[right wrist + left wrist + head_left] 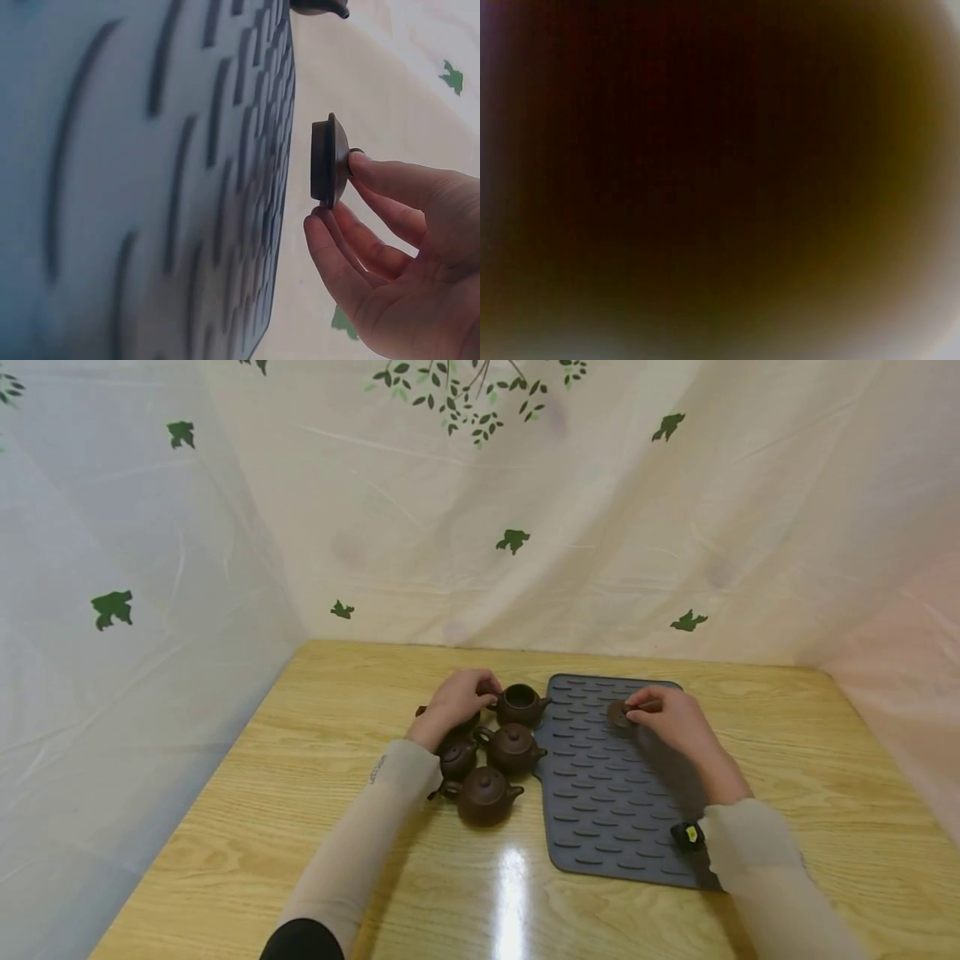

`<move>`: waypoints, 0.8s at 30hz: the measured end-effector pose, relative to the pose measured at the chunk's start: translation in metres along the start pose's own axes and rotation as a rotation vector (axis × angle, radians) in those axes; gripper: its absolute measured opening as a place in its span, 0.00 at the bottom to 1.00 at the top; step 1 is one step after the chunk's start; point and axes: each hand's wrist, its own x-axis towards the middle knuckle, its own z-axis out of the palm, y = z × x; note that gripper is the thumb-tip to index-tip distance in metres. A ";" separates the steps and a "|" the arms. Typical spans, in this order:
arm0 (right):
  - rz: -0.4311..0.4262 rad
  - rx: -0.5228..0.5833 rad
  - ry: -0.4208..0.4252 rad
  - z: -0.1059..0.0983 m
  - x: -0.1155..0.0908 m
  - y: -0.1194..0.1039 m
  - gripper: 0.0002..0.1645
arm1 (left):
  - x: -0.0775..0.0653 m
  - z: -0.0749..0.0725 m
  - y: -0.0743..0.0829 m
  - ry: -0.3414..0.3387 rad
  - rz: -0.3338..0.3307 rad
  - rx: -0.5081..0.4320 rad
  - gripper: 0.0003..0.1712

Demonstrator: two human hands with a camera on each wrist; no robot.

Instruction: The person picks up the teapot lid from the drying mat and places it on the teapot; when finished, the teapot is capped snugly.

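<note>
A brown teapot [520,717] without a lid stands at the mat's far left edge, its dark opening facing up. At its handle, my left hand [452,700] pinches with thumb and fingers. My right hand [672,717] holds a round brown teapot lid [619,715] above the grey mat. In the right wrist view the lid [335,161] hangs clear of the mat, thumb and fingers at its knob and other fingertips near its rim. The left wrist view is dark and blurred, showing nothing distinct.
Several lidded brown teapots crowd below the left hand, among them a middle teapot [513,748] and a front teapot [484,797]. The left forearm partly covers others. A grey ridged mat [592,814] lies on the wooden table [300,793]. A curtain [420,527] rises behind.
</note>
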 end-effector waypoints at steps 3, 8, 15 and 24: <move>-0.019 0.002 0.003 0.003 0.005 -0.008 0.15 | 0.000 0.000 0.000 0.001 -0.001 -0.002 0.07; -0.031 -0.008 0.000 0.008 0.012 -0.022 0.14 | 0.000 -0.001 0.000 0.003 -0.003 -0.001 0.07; -0.045 0.051 -0.001 0.016 0.022 -0.051 0.15 | -0.001 -0.001 0.002 0.001 -0.003 -0.002 0.07; -0.101 0.118 0.012 0.036 0.037 -0.082 0.14 | -0.003 -0.002 0.003 0.004 -0.009 0.011 0.07</move>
